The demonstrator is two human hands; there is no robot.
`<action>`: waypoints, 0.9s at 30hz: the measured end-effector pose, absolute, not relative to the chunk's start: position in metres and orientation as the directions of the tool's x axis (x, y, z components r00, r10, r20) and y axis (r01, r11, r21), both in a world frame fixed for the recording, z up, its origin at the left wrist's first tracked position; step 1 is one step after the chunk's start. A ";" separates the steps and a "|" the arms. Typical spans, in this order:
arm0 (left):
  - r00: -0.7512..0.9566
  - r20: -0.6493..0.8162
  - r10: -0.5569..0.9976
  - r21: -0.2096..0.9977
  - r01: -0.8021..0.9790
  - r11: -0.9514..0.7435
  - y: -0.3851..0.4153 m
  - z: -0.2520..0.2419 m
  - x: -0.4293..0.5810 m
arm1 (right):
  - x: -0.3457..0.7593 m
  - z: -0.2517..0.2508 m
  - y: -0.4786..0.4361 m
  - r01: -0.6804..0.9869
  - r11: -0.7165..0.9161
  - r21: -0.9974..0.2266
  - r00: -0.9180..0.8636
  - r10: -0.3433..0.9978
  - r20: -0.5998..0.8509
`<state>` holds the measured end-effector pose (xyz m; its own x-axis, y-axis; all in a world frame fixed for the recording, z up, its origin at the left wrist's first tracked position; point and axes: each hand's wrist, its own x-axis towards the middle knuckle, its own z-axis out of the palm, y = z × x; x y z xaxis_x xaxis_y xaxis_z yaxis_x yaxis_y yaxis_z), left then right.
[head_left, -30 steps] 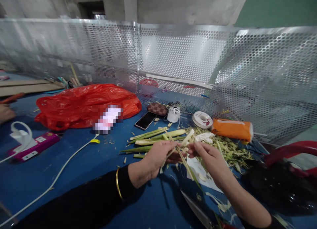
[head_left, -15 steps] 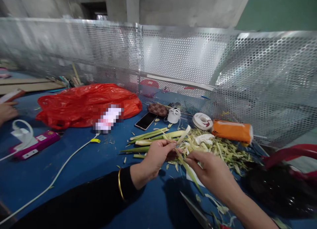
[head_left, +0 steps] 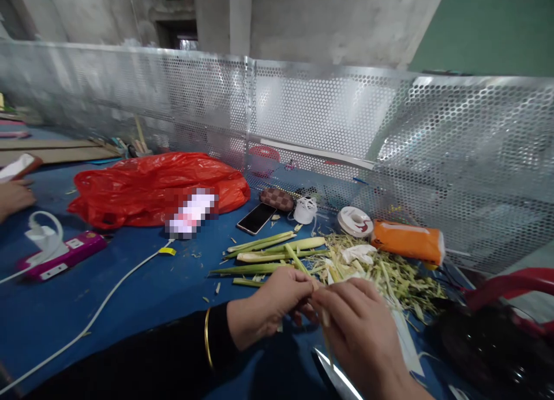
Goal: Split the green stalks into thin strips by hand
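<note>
My left hand is closed around a thin green lemongrass stalk whose tip points up and away. My right hand meets it from the right, fingers pinched on the same stalk near its lower end. Both hands hover just above the blue table. Behind them lie several trimmed stalks side by side, and to the right a heap of peelings. A knife blade lies on the table under my right hand.
A red plastic bag, a phone, a checkered pouch, tape rolls and an orange packet sit along a perforated metal screen. A pink power strip with white cable lies left. Another person's hand shows at far left.
My hands have drawn closer to me and come together on the stalk; the right hand, which had pulled a strip down and away, is back against the left.
</note>
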<state>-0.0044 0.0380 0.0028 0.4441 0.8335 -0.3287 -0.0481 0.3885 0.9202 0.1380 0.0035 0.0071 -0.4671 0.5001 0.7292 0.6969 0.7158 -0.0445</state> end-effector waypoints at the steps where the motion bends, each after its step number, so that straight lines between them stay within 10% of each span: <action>1: 0.425 -0.343 0.838 0.903 -0.097 0.419 0.041 0.004 -0.005 | 0.136 0.004 0.003 0.701 0.711 0.050 -0.514 0.455 0.727; 5: 0.370 -0.363 0.855 0.868 -0.200 0.455 0.047 0.010 -0.008 | 0.133 -0.007 0.001 0.695 0.644 0.320 -0.629 0.329 0.704; 12: 0.376 -0.421 0.825 0.795 -0.286 0.536 0.047 0.016 -0.010 | 0.131 -0.015 -0.001 0.641 0.638 0.427 -0.695 0.247 0.675; 27: 0.356 -0.354 0.865 0.763 -0.424 0.487 0.037 0.005 0.001 | 0.123 -0.028 0.001 0.601 0.745 0.292 -0.707 0.324 0.629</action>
